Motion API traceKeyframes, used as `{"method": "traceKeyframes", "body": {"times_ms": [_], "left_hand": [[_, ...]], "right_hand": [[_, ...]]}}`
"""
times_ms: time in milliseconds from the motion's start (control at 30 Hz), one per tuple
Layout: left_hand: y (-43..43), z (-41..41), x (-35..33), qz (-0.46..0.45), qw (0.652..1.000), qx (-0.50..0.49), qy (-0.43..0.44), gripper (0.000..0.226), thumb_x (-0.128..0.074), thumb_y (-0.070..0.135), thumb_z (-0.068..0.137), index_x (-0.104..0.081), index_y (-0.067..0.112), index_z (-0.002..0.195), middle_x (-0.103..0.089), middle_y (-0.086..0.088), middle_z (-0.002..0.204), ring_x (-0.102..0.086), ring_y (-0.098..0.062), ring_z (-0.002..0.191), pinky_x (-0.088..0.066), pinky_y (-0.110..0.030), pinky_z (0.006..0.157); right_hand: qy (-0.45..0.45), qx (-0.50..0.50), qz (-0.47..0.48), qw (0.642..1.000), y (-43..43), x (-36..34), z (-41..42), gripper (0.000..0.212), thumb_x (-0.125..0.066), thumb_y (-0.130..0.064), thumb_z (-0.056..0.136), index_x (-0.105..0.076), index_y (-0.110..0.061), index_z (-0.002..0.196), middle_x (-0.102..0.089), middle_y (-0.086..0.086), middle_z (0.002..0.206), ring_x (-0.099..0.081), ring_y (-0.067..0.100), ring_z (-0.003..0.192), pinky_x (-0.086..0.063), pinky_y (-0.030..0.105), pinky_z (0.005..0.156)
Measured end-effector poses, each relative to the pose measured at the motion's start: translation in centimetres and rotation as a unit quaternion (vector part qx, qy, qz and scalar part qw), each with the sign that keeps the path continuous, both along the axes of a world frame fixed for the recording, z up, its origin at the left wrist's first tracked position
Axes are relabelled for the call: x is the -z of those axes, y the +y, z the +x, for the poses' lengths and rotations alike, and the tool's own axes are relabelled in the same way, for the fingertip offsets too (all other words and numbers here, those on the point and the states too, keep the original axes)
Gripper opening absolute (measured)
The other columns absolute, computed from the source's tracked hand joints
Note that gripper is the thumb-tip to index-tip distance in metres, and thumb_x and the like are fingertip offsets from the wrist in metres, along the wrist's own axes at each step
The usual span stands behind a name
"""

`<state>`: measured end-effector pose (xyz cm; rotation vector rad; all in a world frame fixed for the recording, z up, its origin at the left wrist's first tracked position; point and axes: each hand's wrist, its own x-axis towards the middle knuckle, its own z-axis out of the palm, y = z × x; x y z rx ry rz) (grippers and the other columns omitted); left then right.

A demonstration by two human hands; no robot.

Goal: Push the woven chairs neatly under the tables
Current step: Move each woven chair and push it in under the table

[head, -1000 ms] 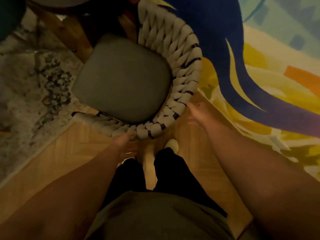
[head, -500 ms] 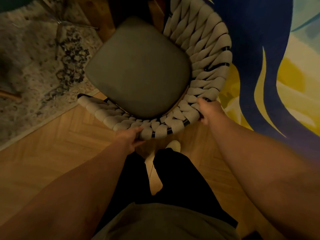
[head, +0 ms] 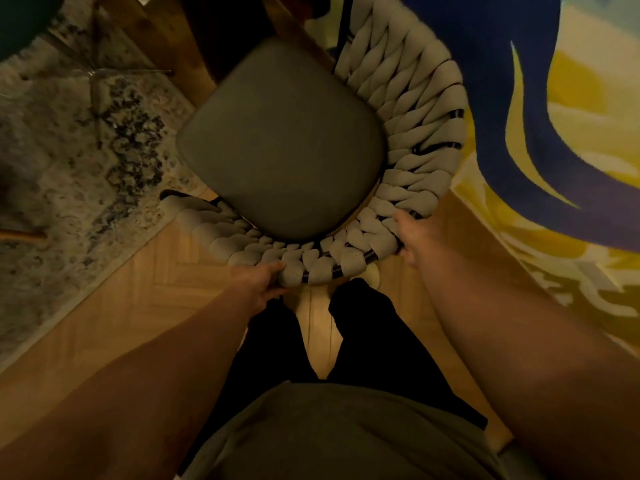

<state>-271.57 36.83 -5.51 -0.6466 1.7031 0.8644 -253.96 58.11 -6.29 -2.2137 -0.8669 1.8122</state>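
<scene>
From the head view I look straight down on the woven chair [head: 419, 133], its thick rope back curving round the grey seat cushion [head: 284, 143]. The front of the seat sits just at the counter's wooden frame [head: 180, 53], so I judge the chair is only partly tucked in. It stands angled, with its back over the wooden floor [head: 166, 292], between the mottled grey rug [head: 69, 150] and the bright blue and yellow rug [head: 554, 98].

My left hand [head: 263, 282] grips the lower rim of the back, fingers curled under the rope. My right hand [head: 412, 237] holds the rim further round, thumb on top and fingers wrapped beneath.

To do this push well, I'd drive evenly through both hands along the seat's centre line, easing a little more on the right so the chair squares up to the counter. I'd go slowly, since the legs are hidden and could catch a rug edge or strike the frame.
</scene>
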Motion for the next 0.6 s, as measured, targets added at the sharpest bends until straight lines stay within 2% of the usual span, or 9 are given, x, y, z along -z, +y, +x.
{"method": "traceKeyframes", "body": {"times_ms": [100,167,233,333,400,467,500,567,600], "left_hand": [[-1.6,-1.1,-0.5,0.001,0.999,0.045,-0.016,0.036,-0.07,0.003,0.089,-0.053,0.002,0.121,-0.057,-0.012,0.111,-0.061,-0.029,0.101,-0.059,-0.045,0.08],[-2.7,-1.8,-0.7,-0.003,0.997,0.076,-0.026,0.041,-0.07,0.003,0.089,-0.052,0.002,0.126,-0.056,-0.014,0.115,-0.061,-0.031,0.105,-0.06,-0.041,0.071],[-3.7,-2.5,-0.7,-0.009,0.994,0.107,-0.031,0.04,-0.071,0.003,0.088,-0.053,0.002,0.123,-0.058,-0.015,0.116,-0.063,-0.031,0.102,-0.061,-0.039,0.058],[-4.8,-3.8,-0.9,-0.004,0.989,0.142,-0.031,0.04,-0.072,0.002,0.087,-0.051,0.004,0.122,-0.06,-0.014,0.106,-0.065,-0.028,0.082,-0.06,-0.038,0.052],[-5.3,-4.5,-0.8,0.006,0.984,0.175,-0.021,0.043,-0.073,0.003,0.087,-0.052,0.001,0.125,-0.061,-0.014,0.107,-0.066,-0.027,0.081,-0.059,-0.039,0.055],[-5.7,-4.9,-0.8,0.016,0.977,0.21,-0.016,0.041,-0.072,0.003,0.088,-0.054,-0.001,0.124,-0.063,-0.015,0.108,-0.065,-0.025,0.082,-0.058,-0.039,0.06],[-5.9,-5.1,-0.8,0.017,0.974,0.227,-0.013,0.041,-0.072,0.004,0.088,-0.054,-0.002,0.125,-0.063,-0.015,0.108,-0.065,-0.025,0.083,-0.057,-0.039,0.063],[-6.0,-5.2,-0.9,0.019,0.967,0.252,-0.006,0.044,-0.072,0.004,0.087,-0.052,-0.002,0.126,-0.062,-0.015,0.11,-0.065,-0.025,0.085,-0.058,-0.04,0.068],[-5.9,-5.2,-1.1,0.019,0.964,0.265,-0.003,0.045,-0.072,0.003,0.087,-0.051,-0.002,0.127,-0.061,-0.013,0.106,-0.065,-0.025,0.085,-0.058,-0.041,0.071]], "right_hand": [[0.016,0.035,-0.011,0.999,-3.3,0.5,1.0,0.047,-0.073,-0.035,0.085,-0.058,-0.02,0.127,-0.068,0.004,0.111,-0.069,0.022,0.093,-0.062,0.045,0.072],[0.0,0.056,-0.002,0.998,-5.2,4.6,3.2,0.066,-0.071,-0.048,0.076,-0.054,-0.024,0.136,-0.066,0.006,0.124,-0.068,0.026,0.103,-0.06,0.054,0.08],[-0.021,0.09,0.015,0.996,-7.8,6.1,4.5,0.072,-0.071,-0.046,0.073,-0.052,-0.024,0.139,-0.064,0.006,0.128,-0.066,0.03,0.108,-0.057,0.058,0.083],[-0.034,0.136,0.026,0.99,-11.5,0.6,2.6,0.061,-0.074,-0.033,0.081,-0.054,-0.016,0.136,-0.064,0.009,0.121,-0.066,0.032,0.106,-0.057,0.059,0.084],[-0.027,0.169,0.021,0.985,-13.3,0.5,2.8,0.05,-0.071,-0.027,0.088,-0.055,-0.012,0.133,-0.064,0.011,0.119,-0.066,0.033,0.103,-0.057,0.059,0.083],[-0.023,0.191,0.011,0.981,-15.1,0.6,3.2,0.045,-0.072,-0.032,0.085,-0.059,-0.012,0.124,-0.066,0.011,0.115,-0.068,0.033,0.099,-0.058,0.06,0.08],[-0.036,0.193,0.004,0.981,-16.0,0.9,3.6,0.04,-0.072,-0.037,0.081,-0.063,-0.015,0.113,-0.068,0.011,0.111,-0.069,0.033,0.095,-0.059,0.059,0.078],[-0.06,0.197,0.0,0.979,-17.6,1.3,4.4,0.032,-0.073,-0.044,0.074,-0.059,-0.022,0.091,-0.069,0.011,0.105,-0.07,0.032,0.088,-0.06,0.057,0.077],[-0.058,0.217,-0.003,0.974,-18.4,1.2,4.6,0.032,-0.074,-0.043,0.074,-0.057,-0.022,0.091,-0.069,0.01,0.105,-0.069,0.031,0.088,-0.06,0.056,0.076]]}}
